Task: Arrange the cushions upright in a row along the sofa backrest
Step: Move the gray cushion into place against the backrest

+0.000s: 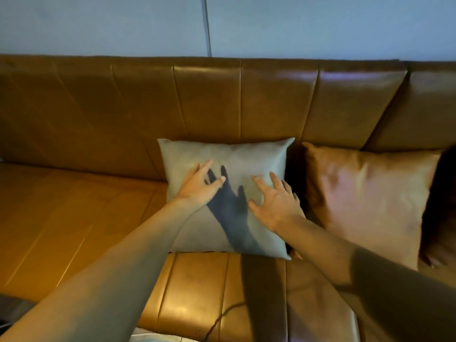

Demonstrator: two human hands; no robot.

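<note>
A grey cushion (237, 156) leans upright against the brown leather sofa backrest (209, 99) at the middle of the view. My left hand (197, 187) rests on its left half, fingers spread. My right hand (276, 203) lies flat on its right half, fingers also apart. Neither hand grips anything. Right of the grey one, a brown leather cushion (370, 201) stands against the backrest, close beside it with a narrow dark gap between them. Its right edge is hidden by something dark.
The sofa seat (74, 218) stretches bare to the left of the grey cushion. A dark cable (222, 317) lies over the seat's front edge. A dark object (444, 193) crowds the right border. A grey-blue wall (123, 23) rises behind the sofa.
</note>
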